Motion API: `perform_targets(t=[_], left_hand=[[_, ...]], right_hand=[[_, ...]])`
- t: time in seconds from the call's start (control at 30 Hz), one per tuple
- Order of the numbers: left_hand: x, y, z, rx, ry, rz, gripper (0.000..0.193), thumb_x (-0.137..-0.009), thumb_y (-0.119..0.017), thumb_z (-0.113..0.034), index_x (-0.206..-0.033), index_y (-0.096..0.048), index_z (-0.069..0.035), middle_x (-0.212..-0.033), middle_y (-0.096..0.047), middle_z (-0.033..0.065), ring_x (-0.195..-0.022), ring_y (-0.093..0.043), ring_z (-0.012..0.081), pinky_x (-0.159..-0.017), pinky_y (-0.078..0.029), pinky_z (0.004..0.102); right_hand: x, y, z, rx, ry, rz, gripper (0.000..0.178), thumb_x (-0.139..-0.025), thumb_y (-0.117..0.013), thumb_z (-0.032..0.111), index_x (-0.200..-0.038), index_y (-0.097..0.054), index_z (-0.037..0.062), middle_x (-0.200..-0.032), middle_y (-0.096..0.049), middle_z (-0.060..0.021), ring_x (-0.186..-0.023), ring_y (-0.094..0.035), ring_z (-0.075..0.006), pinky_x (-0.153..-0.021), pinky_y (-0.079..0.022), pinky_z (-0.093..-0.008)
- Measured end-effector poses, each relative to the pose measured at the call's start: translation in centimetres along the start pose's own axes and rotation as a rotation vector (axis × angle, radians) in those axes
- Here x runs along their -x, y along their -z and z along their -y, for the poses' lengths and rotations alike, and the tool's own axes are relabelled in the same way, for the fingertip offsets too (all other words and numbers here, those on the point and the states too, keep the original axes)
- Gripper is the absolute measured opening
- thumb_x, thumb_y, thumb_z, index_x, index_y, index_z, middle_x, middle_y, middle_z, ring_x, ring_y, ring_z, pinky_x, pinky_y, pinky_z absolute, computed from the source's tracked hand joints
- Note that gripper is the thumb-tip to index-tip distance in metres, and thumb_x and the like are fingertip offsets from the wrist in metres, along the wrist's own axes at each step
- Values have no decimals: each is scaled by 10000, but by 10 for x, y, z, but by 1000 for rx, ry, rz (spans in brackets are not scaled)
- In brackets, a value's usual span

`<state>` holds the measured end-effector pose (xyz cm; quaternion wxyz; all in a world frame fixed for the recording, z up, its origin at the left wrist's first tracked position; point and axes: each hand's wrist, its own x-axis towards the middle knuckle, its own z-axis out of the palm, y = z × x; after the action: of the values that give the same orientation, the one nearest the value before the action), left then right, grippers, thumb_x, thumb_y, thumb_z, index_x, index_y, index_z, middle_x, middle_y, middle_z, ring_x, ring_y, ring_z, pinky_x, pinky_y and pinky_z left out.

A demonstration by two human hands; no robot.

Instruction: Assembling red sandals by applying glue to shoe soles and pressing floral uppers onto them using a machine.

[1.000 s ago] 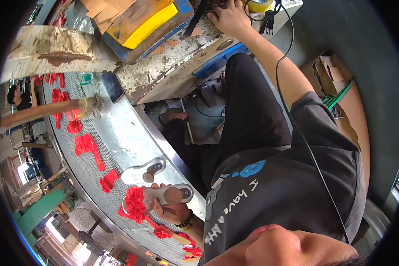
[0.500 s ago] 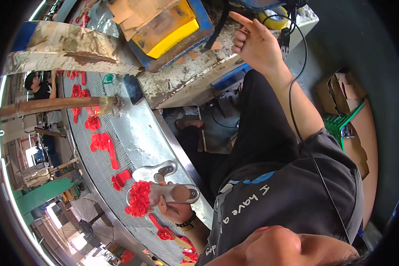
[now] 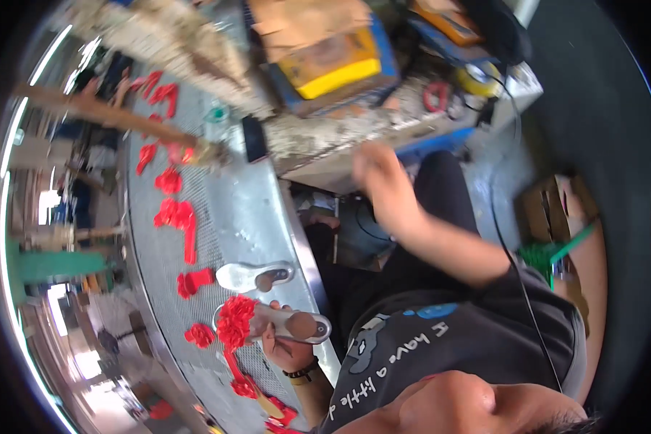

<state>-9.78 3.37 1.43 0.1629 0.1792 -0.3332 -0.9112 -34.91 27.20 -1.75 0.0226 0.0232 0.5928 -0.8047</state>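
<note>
My left hand, with a dark band on the wrist, grips a clear sandal sole at the near edge of the curved metal table. A red flower trim lies on the sole's front end. A second clear sole rests on the table just beyond it. My right hand is up in the air in front of the cluttered bench, blurred by motion, with nothing in it and apart from everything.
Several red trim pieces are scattered along the table. A wooden-handled brush reaches over its far part. A black phone, a yellow box, red scissors and a yellow tape roll crowd the bench. A cardboard box stands at the right.
My right hand has left the bench top and swung down and back toward me. My left hand still holds the sole with the red flower in about the same place.
</note>
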Motion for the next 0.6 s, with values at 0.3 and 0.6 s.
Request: perform_targets(t=[0.3, 0.6], left_hand=[[-28, -35, 37, -422, -356, 79, 366, -941, -591, -73, -1302, -571, -16, -1301, -629, 135, -1232, -589, 245, -1065, -453, 419], [-44, -78, 32, -232, -69, 79, 514, -947, -585, -8, -1433, -419, -14, -1372, -533, 138, -1222, -536, 213, -1068, -422, 371]], right_hand=[[137, -48, 10, 785, 237, 892, 695, -740, -882, 292, -1234, -531, -49, -1091, -620, -252, -974, -662, -403, -807, -555, -455], [115, -50, 0, 556, 98, 753, 651, -802, -845, 354, -1240, -542, -21, -1037, -673, -180, -944, -698, -284, -817, -549, -388]])
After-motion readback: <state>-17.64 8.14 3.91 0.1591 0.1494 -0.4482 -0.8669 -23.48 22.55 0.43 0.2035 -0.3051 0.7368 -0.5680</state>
